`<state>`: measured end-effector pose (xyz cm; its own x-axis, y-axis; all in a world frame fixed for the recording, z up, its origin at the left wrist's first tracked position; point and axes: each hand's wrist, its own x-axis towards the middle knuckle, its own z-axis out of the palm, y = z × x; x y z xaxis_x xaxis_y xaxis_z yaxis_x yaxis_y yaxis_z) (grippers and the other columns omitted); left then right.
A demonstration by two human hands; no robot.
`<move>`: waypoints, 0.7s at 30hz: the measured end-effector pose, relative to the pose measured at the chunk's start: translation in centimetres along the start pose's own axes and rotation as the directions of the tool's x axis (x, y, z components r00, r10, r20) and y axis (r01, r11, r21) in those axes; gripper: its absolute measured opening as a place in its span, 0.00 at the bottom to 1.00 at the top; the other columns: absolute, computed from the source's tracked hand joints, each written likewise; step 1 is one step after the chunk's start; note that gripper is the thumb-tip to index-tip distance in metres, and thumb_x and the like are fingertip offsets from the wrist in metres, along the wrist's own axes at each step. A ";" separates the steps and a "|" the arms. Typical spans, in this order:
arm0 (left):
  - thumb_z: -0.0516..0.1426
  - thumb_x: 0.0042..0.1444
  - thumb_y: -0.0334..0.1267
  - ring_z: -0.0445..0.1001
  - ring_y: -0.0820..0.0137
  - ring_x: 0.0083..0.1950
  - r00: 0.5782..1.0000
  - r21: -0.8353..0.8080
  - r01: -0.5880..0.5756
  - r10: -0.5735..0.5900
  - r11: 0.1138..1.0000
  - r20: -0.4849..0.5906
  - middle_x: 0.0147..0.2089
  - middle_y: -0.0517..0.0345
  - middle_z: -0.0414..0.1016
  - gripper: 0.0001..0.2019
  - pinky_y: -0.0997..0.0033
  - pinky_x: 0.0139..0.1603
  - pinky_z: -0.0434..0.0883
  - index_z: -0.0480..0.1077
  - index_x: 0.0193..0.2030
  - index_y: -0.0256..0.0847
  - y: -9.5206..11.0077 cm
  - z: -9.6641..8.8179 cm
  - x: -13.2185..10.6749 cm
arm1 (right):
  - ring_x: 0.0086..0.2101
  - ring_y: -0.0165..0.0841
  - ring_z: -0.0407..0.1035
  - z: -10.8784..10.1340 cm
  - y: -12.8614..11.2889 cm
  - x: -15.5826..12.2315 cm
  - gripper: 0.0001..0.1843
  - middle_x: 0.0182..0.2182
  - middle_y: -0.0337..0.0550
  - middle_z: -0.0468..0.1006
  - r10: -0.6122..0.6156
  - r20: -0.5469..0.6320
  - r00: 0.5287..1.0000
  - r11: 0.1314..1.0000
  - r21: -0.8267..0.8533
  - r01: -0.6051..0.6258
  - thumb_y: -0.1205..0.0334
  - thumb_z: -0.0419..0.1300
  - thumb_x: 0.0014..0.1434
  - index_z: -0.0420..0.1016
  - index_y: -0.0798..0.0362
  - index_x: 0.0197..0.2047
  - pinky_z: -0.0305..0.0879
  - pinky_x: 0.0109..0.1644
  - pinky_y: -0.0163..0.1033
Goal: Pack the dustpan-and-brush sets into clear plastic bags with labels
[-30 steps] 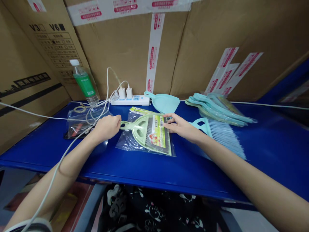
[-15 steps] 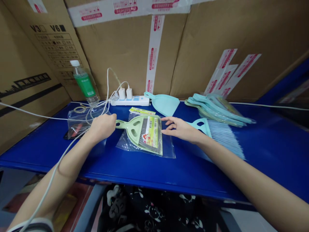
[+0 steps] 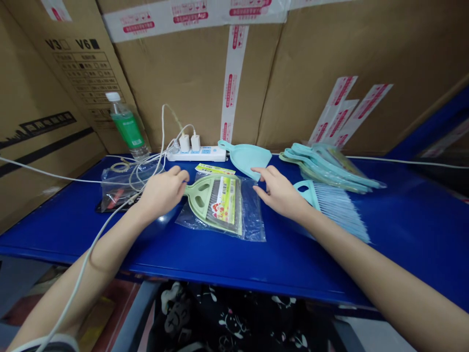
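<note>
Readable stuff first: the cardboard box [image 3: 78,90] on the left says V3 with a hollow square and V6 with a filled one, plus a Chinese line lower down that's too skewed for me to make out. The tape [image 3: 229,88] has red printing, too small to read. The green dustpan set [image 3: 200,200] has a yellow-green label [image 3: 224,200] with Chinese characters, a barcode and a red-and-white cartoon at its near end, but the text is too tiny for me. The set is mid-table between the hands, lying flat over a clear bag [image 3: 253,222]; can't tell if it's inside or on top. Long axis runs roughly left to right, handle pointing left, wide edge right and angled slightly toward the person. Left hand [image 3: 164,190] is curled over the handle end, hiding it, so no idea if it's pinching or just touching. Right hand [image 3: 280,193] is loosely spread, thumb and index apart, just right of the bag, near the blue dustpan [image 3: 251,159] and blue brush [image 3: 339,208].
</note>
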<state>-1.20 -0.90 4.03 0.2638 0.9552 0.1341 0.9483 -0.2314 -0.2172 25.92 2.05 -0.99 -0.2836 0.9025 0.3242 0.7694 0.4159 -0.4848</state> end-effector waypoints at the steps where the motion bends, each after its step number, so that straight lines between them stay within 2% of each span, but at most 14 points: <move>1: 0.46 0.64 0.36 0.77 0.60 0.42 0.992 -0.074 -0.125 0.122 0.989 -0.033 0.48 0.46 0.73 0.14 0.64 0.40 0.72 0.70 0.49 0.39 0.2 0.1 -0.2 | 0.40 0.46 0.69 0.0 0.1 0.0 0.22 0.41 0.52 0.71 -0.049 -0.023 0.999 0.997 -0.068 0.047 0.64 0.54 0.57 0.69 0.55 0.56 0.67 0.48 0.55; 2: 0.46 0.65 0.39 0.76 0.62 0.41 0.965 -0.155 -0.262 0.254 0.953 -0.068 0.48 0.48 0.72 0.14 0.65 0.40 0.72 0.70 0.49 0.39 0.4 0.3 -0.3 | 0.42 0.47 0.68 0.0 0.3 0.1 0.21 0.42 0.53 0.71 -0.088 -0.025 0.996 0.989 -0.118 0.085 0.63 0.54 0.58 0.70 0.55 0.55 0.67 0.49 0.56; 3: 0.48 0.65 0.42 0.76 0.64 0.41 0.917 -0.234 -0.399 0.384 0.887 -0.107 0.49 0.48 0.71 0.15 0.66 0.41 0.72 0.70 0.50 0.40 0.6 0.5 -0.5 | 0.44 0.48 0.67 0.0 0.5 0.2 0.21 0.42 0.54 0.72 -0.120 -0.011 0.993 0.981 -0.157 0.117 0.62 0.53 0.59 0.71 0.54 0.54 0.66 0.49 0.56; 5: 0.51 0.64 0.47 0.75 0.66 0.42 0.790 -0.353 -0.607 0.586 0.712 -0.178 0.50 0.50 0.71 0.16 0.69 0.42 0.71 0.70 0.52 0.42 1.2 1.0 -0.9 | 0.45 0.49 0.66 0.2 0.8 0.4 0.20 0.44 0.55 0.74 -0.168 0.027 0.985 0.961 -0.218 0.170 0.63 0.53 0.59 0.72 0.54 0.54 0.65 0.50 0.56; 7: 0.54 0.63 0.47 0.75 0.67 0.43 0.686 -0.390 -0.713 0.695 0.582 -0.217 0.50 0.51 0.71 0.16 0.71 0.41 0.71 0.70 0.53 0.44 1.8 1.6 -1.2 | 0.45 0.49 0.65 0.4 0.9 0.7 0.20 0.45 0.54 0.75 -0.192 0.057 0.980 0.944 -0.262 0.201 0.64 0.52 0.59 0.72 0.54 0.54 0.64 0.50 0.55; 8: 0.53 0.64 0.44 0.75 0.68 0.43 0.657 -0.383 -0.739 0.719 0.554 -0.226 0.49 0.52 0.72 0.14 0.73 0.41 0.70 0.71 0.53 0.45 2.0 1.9 -1.3 | 0.44 0.49 0.65 0.6 1.0 0.8 0.20 0.45 0.54 0.75 -0.195 0.065 0.979 0.938 -0.280 0.206 0.65 0.52 0.59 0.72 0.54 0.54 0.64 0.50 0.54; 12: 0.49 0.66 0.36 0.75 0.72 0.40 0.617 -0.346 -0.779 0.737 0.522 -0.276 0.45 0.54 0.73 0.14 0.76 0.37 0.68 0.73 0.51 0.47 2.3 2.7 -1.2 | 0.42 0.47 0.64 0.9 0.8 1.1 0.20 0.40 0.54 0.76 -0.177 0.051 0.983 0.913 -0.363 0.184 0.69 0.51 0.59 0.73 0.57 0.53 0.64 0.46 0.50; 15: 0.51 0.65 0.34 0.74 0.75 0.36 0.598 -0.408 -0.785 0.743 0.466 -0.301 0.44 0.54 0.74 0.13 0.78 0.36 0.68 0.75 0.49 0.45 2.0 2.6 -1.0 | 0.41 0.46 0.64 0.8 0.6 1.0 0.19 0.38 0.55 0.76 -0.231 0.029 0.972 0.881 -0.418 0.222 0.70 0.53 0.58 0.74 0.58 0.51 0.64 0.43 0.47; 18: 0.53 0.64 0.31 0.73 0.77 0.34 0.591 -0.505 -0.762 0.754 0.404 -0.288 0.43 0.55 0.75 0.12 0.79 0.36 0.68 0.77 0.46 0.44 1.7 2.0 -1.0 | 0.38 0.43 0.63 0.4 0.4 0.7 0.15 0.36 0.53 0.75 -0.354 0.038 0.934 0.826 -0.456 0.332 0.69 0.54 0.58 0.76 0.57 0.47 0.61 0.40 0.44; 21: 0.54 0.62 0.29 0.73 0.76 0.35 0.594 -0.582 -0.725 0.763 0.368 -0.256 0.41 0.55 0.75 0.12 0.79 0.37 0.68 0.77 0.46 0.44 1.4 1.6 -1.0 | 0.35 0.41 0.62 -0.2 0.1 0.3 0.12 0.31 0.49 0.74 -0.465 0.095 0.880 0.734 -0.515 0.443 0.71 0.53 0.59 0.76 0.56 0.41 0.56 0.37 0.41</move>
<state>-0.37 -1.86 2.07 0.9251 0.3434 0.1618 0.2610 -0.8849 0.3859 26.04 2.38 -0.80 -0.6616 0.6118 0.4337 0.7338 0.6473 0.2062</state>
